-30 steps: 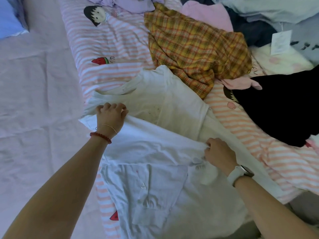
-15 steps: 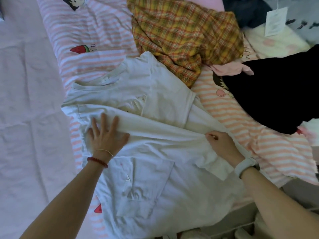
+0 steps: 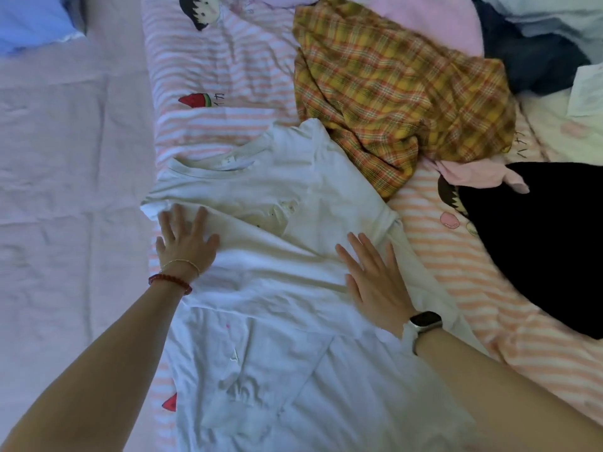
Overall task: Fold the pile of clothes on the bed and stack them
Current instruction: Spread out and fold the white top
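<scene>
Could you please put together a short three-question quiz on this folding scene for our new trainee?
1. True or false: both hands lie flat with straight fingers on the white T-shirt.
2. Which garment lies just beyond the shirt's far right shoulder? A) the plaid garment B) a red towel C) a green jacket
3. Fill in: the right hand's wrist bears a ____, while the left hand's bears a red bead bracelet.

Key: 1 true; 2 A; 3 watch.
</scene>
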A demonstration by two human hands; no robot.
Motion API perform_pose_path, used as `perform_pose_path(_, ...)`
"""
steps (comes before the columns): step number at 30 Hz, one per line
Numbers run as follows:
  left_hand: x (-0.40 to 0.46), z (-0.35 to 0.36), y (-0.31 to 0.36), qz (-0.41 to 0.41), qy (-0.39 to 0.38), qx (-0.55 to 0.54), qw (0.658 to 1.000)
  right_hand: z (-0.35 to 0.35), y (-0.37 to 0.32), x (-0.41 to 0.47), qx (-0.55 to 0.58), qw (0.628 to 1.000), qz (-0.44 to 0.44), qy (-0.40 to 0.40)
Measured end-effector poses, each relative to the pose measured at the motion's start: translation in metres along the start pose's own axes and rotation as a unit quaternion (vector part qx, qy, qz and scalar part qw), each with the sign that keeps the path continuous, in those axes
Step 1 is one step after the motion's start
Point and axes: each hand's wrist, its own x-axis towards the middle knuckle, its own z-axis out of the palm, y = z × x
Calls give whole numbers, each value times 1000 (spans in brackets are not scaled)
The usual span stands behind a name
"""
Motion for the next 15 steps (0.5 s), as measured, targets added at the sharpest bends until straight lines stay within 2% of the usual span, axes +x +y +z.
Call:
perform_pose_path(2,5,-2,-5,-5,-60,26,998,2,-8,27,-29,994,-85,-55)
perform_pose_path(4,10,0,-10,3,-78,31,996,11,-12,49,-79,976,-160,-121)
perform_pose_path(7,14,1,-14,3,-77,22,997,23,-12,69,-127,960,-172,-183)
perform_pose_path(8,14,1,-14,6,-43,3,999,22,-11,72,-117,961,-180,-176)
perform_pose_path(9,14,-1,-14,19,22,-30,999,17,-12,77,-95,965,-192,-152)
perform_pose_path(11,20,-7,-16,45,173,-63,982,7,-10,94,-52,976,-204,-45)
perform_pose_path(12,27,-11,-19,46,218,-62,973,0,-7,108,-41,980,-194,4)
perform_pose_path(13,38,-18,-21,29,217,-65,974,-7,-5,126,-36,984,-173,31)
perform_pose_path(15,64,-31,-27,-42,128,-84,987,-21,1,170,-47,991,-115,54)
